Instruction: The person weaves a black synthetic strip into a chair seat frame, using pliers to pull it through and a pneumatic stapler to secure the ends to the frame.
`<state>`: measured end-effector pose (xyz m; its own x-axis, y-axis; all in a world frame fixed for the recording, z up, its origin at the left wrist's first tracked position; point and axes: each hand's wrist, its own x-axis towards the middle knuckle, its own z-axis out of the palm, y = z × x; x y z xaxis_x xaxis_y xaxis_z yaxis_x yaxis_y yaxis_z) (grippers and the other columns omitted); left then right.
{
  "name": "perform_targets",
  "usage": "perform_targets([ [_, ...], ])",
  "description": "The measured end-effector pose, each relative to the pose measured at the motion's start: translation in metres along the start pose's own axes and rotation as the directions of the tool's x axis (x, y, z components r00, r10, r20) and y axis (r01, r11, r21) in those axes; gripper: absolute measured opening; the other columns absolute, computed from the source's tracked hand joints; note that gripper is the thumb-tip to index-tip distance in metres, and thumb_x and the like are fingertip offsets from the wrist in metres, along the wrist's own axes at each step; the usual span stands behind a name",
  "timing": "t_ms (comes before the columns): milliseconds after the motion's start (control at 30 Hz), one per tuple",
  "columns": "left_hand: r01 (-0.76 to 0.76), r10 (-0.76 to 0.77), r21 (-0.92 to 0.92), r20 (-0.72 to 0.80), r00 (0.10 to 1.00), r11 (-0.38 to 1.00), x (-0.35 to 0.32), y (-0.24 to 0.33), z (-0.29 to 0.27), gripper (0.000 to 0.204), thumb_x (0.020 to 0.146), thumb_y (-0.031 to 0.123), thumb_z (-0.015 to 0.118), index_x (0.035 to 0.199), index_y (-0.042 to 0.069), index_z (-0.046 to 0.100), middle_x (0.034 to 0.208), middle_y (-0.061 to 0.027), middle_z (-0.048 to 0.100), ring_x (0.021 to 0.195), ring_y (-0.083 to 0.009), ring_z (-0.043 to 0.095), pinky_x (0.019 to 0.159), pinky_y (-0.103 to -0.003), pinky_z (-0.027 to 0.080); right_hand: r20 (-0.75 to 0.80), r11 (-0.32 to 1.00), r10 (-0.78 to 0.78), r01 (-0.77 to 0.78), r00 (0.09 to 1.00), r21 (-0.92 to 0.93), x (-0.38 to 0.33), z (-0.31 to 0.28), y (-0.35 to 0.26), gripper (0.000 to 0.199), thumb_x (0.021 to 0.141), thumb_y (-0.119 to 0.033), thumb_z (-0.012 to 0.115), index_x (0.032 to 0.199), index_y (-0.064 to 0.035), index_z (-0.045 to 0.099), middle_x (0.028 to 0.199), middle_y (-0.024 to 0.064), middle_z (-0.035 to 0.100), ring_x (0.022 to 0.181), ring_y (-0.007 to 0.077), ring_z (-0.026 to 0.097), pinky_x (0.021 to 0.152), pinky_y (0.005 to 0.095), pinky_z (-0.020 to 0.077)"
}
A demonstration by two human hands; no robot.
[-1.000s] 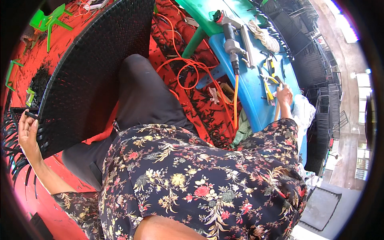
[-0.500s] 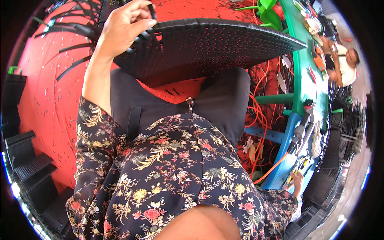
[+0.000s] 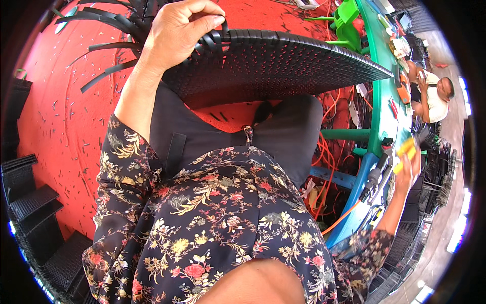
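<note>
A curved black woven panel (image 3: 283, 66) stands on edge across my knees, its thick rim uppermost. At its left end my left hand (image 3: 179, 33) pinches a flat black plastic strip (image 3: 225, 24) between thumb and forefinger, right by the rim. Long loose strips (image 3: 114, 48) fan out to the left of that wrist. Away on the right, my right hand (image 3: 407, 169) is closed round a yellow hand tool (image 3: 406, 150) above the workbench; blur hides its exact kind.
The green and blue bench (image 3: 377, 101) carries a dark corded power tool (image 3: 372, 180) and several small tools. Orange cable (image 3: 329, 152) runs below it. Green plastic pieces (image 3: 347, 25) stand beyond. Black woven pieces (image 3: 38, 197) stack at left on red, scrap-strewn floor. A person (image 3: 435, 96) sits far right.
My right hand has risen from the bench's near end, bringing the yellow tool up and forward. The left hand and panel sit slightly further right in view, the strip still pinched.
</note>
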<state>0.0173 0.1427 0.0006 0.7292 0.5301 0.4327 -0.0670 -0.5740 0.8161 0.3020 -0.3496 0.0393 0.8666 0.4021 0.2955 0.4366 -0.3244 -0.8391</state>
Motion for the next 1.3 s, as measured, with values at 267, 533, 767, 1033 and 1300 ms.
perform_targets([
  [267,-0.051,0.051,0.009,0.017,0.999,0.999,-0.007,0.013,0.007,0.004,0.08,0.0,0.062,0.083,-0.001,0.064,0.07,-0.0024,0.058,0.058,-0.0055,0.051,0.053,-0.022,0.041,0.629,0.534,-0.595,0.831,0.5,-0.156,0.035,0.253,-0.15,0.051,0.058,-0.023,0.078,0.101,-0.0022,0.061,0.082,0.0127,0.054,0.076,0.029,0.058,0.07,0.0358,0.0484],
  [533,-0.327,0.328,0.07,0.004,0.945,0.942,-0.001,0.014,0.009,0.005,0.077,0.0,0.061,0.081,-0.002,0.063,0.072,-0.0102,0.061,0.065,-0.0199,0.061,0.06,-0.028,0.046,0.735,0.496,-0.54,0.86,0.411,-0.117,0.054,0.277,-0.161,0.045,0.061,-0.026,0.076,0.097,-0.0031,0.064,0.081,0.0136,0.053,0.076,0.031,0.058,0.069,0.0386,0.0486],
  [767,-0.311,0.311,-0.003,-0.017,0.95,0.95,-0.003,0.019,0.008,0.005,0.076,-0.002,0.063,0.081,-0.002,0.063,0.071,-0.0109,0.061,0.065,-0.0213,0.062,0.06,-0.028,0.047,0.826,0.416,-0.501,0.909,0.257,-0.031,0.069,0.282,-0.18,0.046,0.061,-0.015,0.072,0.102,0.0005,0.06,0.083,0.0114,0.049,0.074,0.0261,0.054,0.069,0.0335,0.0456],
  [1033,-0.111,0.112,-0.039,0.027,0.993,0.993,0.001,0.027,0.001,0.003,0.079,-0.001,0.062,0.082,-0.002,0.064,0.07,-0.0055,0.061,0.062,-0.011,0.058,0.057,-0.024,0.044,0.804,0.45,-0.519,0.892,0.291,-0.032,0.082,0.281,-0.166,0.039,0.063,-0.023,0.074,0.095,-0.0028,0.061,0.082,0.0145,0.054,0.075,0.0313,0.058,0.068,0.0377,0.0486],
  [1300,-0.019,-0.013,-0.281,-0.109,0.994,0.96,0.007,0.013,0.012,0.005,0.083,0.002,0.061,0.085,-0.002,0.064,0.072,-0.0022,0.063,0.063,-0.0054,0.058,0.057,-0.021,0.045,0.526,0.788,-0.203,0.457,0.826,-0.413,0.071,0.13,-0.051,0.043,0.072,-0.02,0.073,0.106,0.0027,0.059,0.096,0.0093,0.056,0.085,0.0171,0.056,0.077,0.0296,0.0448],
])
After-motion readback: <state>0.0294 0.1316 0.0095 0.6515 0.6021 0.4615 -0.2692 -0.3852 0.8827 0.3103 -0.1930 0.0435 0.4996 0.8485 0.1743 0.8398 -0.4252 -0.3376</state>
